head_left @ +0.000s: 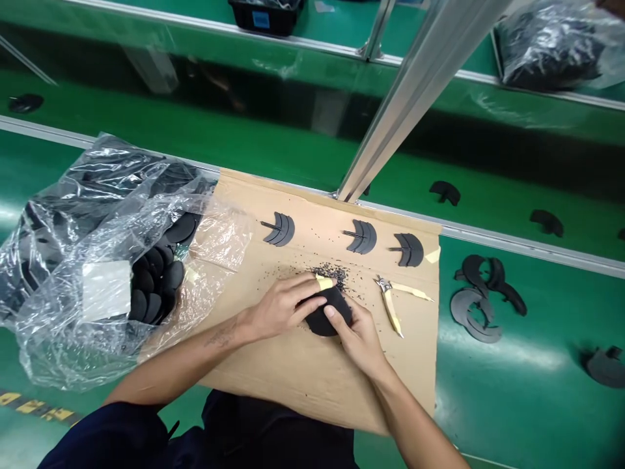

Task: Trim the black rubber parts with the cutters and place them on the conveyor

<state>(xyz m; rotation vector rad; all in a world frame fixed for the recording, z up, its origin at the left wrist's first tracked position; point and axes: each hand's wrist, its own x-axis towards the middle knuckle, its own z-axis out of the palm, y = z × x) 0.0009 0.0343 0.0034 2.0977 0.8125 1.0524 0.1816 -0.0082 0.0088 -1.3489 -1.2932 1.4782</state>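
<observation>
Both hands grip one dark, rounded flat plastic part [326,320] above a sheet of cardboard [293,374]. My left hand [288,301] holds its upper left side, with yellow tape around one finger. On the right side, my right hand [359,332] has its thumb on top and the other fingers partly hidden beneath. Small black scraps [334,272] lie scattered just beyond the part. To the right rest nippers [390,299] with pale yellow handles, their handles spread. Along the far side of the cardboard are three curved black pieces with thin stems, one of them a fan-shaped piece [362,236].
A clear plastic bag [58,260] full of dark rounded parts [151,280] lies at left. Several curved black parts [476,306] sit on the green bench at right. An aluminium post [405,98] rises behind the cardboard. More black parts [445,192] lie on the green belt beyond.
</observation>
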